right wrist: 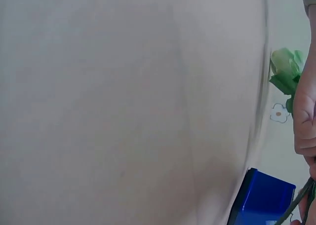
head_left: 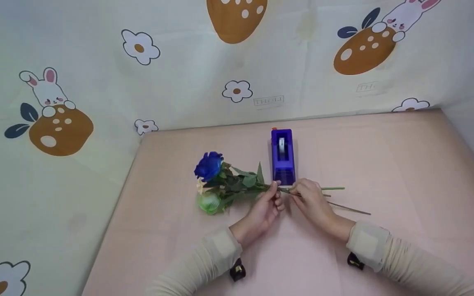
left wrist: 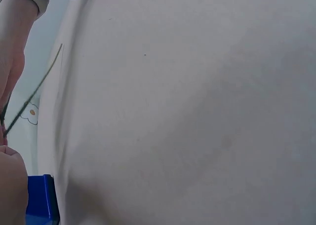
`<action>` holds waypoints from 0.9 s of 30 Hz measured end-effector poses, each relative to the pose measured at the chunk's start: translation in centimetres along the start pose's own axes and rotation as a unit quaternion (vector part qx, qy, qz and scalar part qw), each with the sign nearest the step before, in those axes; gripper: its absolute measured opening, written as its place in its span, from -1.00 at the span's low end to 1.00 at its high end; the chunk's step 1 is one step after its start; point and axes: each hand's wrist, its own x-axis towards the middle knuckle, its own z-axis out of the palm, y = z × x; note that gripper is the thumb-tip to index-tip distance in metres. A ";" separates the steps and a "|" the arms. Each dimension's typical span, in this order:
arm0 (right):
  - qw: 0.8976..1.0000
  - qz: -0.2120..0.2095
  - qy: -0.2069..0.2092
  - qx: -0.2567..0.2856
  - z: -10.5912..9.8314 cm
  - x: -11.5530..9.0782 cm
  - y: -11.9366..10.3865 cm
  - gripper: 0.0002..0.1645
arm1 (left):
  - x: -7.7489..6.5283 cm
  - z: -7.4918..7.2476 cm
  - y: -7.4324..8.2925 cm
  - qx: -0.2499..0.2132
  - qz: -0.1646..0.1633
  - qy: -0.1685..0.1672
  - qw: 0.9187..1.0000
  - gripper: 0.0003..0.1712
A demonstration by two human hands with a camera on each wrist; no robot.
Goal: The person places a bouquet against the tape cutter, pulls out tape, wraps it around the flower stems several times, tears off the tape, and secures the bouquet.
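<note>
On the counter (head_left: 389,160), a dispenser (head_left: 285,167) holding tape (head_left: 282,144) stands just beyond the flower stems (head_left: 333,188) that left grip (head_left: 265,208) and right grip (head_left: 313,203) pinch.

The person's left arm (head_left: 198,263), sleeved in wrinkled beige, and similarly clad right arm (head_left: 412,259) slanted inward. The bare left hand (head_left: 263,210) pinched with its thumb uppermost and fingers curled; just beside it, the bare right hand (head_left: 314,203) gripped with bent fingers, its back turned upward.
</note>
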 end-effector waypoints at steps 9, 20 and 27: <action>0.999 0.036 -0.015 -0.025 -0.5 0.9 0.2 -0.60 | -0.3 0.7 0.0 0.031 0.011 0.018 0.999 -0.57; 0.942 0.195 -0.265 0.069 -2.6 3.8 0.7 -0.75 | 0.4 0.0 0.1 0.037 0.026 0.008 0.999 -0.85; 0.881 0.193 -0.393 0.177 -3.4 3.8 3.1 -0.64 | 0.6 -0.1 0.8 0.061 0.019 -0.033 0.997 -0.88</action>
